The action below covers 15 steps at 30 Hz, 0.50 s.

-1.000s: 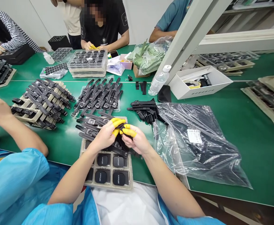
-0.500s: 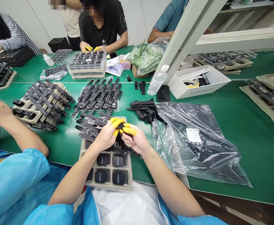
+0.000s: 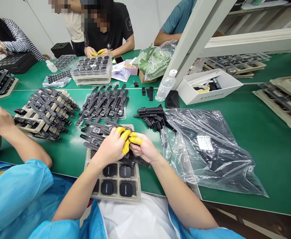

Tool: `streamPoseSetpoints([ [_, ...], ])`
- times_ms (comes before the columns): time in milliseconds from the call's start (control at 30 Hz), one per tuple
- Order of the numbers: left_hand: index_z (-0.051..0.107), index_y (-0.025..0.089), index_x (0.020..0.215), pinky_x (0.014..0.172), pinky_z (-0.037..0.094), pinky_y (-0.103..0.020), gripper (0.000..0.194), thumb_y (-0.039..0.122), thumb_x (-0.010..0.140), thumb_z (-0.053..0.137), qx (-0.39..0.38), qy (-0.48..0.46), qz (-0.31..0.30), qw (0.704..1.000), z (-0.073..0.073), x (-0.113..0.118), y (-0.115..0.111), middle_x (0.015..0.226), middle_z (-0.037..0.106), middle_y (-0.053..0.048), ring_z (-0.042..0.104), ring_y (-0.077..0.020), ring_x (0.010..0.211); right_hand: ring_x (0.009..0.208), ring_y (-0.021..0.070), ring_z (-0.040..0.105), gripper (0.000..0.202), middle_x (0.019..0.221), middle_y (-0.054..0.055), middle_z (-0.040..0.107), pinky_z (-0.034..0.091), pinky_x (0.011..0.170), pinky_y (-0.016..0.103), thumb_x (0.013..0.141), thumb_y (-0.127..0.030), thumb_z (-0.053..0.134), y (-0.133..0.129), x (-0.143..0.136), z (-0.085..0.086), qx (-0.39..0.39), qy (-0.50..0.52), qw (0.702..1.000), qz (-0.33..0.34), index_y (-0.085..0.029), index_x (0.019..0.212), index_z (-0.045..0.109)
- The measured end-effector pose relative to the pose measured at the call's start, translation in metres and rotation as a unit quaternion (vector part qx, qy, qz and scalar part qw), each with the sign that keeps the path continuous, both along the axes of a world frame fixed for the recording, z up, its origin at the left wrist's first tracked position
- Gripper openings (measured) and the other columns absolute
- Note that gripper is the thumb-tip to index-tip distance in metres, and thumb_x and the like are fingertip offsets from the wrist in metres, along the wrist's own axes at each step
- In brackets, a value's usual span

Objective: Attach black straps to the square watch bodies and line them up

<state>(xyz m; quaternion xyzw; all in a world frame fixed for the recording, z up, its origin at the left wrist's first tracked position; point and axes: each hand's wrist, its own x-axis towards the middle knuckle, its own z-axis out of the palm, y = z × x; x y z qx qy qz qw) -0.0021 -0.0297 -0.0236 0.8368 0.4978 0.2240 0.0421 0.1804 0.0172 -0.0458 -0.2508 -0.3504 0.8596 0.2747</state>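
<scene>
Black piece (image 3: 128,136), probably watch part, above tray (image 3: 118,186), mostly hidden. Left hand (image 3: 112,146) and right hand (image 3: 145,148) pinch it from opposite sides, presumably for steadiness. Watches (image 3: 95,130) lie side by side across tray's far part, seemingly to save room. Loose straps (image 3: 155,116) heaped beyond tray, to its right, likely for easy reach. Versus half second ago: left hand curled further, covering more of piece.

Yellow finger covers (image 3: 136,140) on both hands (image 3: 111,146); blue sleeves (image 3: 57,229); white cloth (image 3: 132,219) at front between blue panels (image 3: 93,222).
</scene>
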Motion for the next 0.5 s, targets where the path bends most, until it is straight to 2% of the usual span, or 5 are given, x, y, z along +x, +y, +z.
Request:
streamPoseSetpoints([
  [167,0.044,0.017,0.153,0.107,0.058,-0.047,0.05,0.023,0.104,0.048,-0.002,-0.074,-0.051,0.996,0.016,0.002,0.001,0.133,0.06,-0.018,0.06,-0.0289,0.128,0.038,0.0055,0.016,0.037,0.044,-0.014,0.036,0.014,0.038,0.018,0.085,-0.052,0.075,-0.002,0.002,-0.001,0.052,0.038,0.998,-0.011,-0.023,0.09,0.053],
  [300,0.035,0.02,0.16,0.108,0.058,-0.042,0.054,0.021,0.106,0.045,-0.004,-0.042,-0.043,0.998,0.038,0.002,-0.006,0.142,0.059,-0.017,0.06,-0.0268,0.134,0.039,0.0082,0.03,0.044,0.051,-0.01,0.046,0.027,0.041,0.023,0.086,-0.064,0.073,-0.001,0.006,-0.002,0.188,0.011,0.98,-0.065,-0.025,0.094,0.054],
  [367,0.039,0.021,0.159,0.109,0.058,-0.042,0.053,0.018,0.106,0.041,0.006,0.005,-0.013,1.0,0.052,-0.006,-0.011,0.141,0.062,-0.015,0.061,-0.0267,0.134,0.046,0.01,0.04,0.041,0.064,-0.006,0.055,0.034,0.047,0.025,0.088,-0.061,0.072,0.001,0.01,-0.003,0.289,-0.049,0.952,-0.082,-0.024,0.098,0.059],
  [433,0.046,0.019,0.154,0.107,0.058,-0.042,0.05,0.016,0.105,0.041,0.02,0.059,0.02,0.998,0.065,-0.02,-0.015,0.137,0.065,-0.015,0.063,-0.0272,0.13,0.057,0.0121,0.048,0.033,0.075,-0.002,0.061,0.04,0.055,0.027,0.093,-0.054,0.068,0.003,0.013,-0.004,0.388,-0.119,0.911,-0.079,-0.022,0.099,0.063],
  [500,0.056,0.015,0.144,0.1,0.059,-0.042,0.042,0.016,0.103,0.043,0.025,0.123,0.051,0.991,0.076,-0.037,-0.02,0.127,0.07,-0.016,0.067,-0.0282,0.12,0.06,0.0134,0.049,0.026,0.075,-0.002,0.062,0.041,0.06,0.028,0.098,-0.047,0.064,0.004,0.015,-0.003,0.458,-0.178,0.869,-0.061,-0.021,0.101,0.065],
])
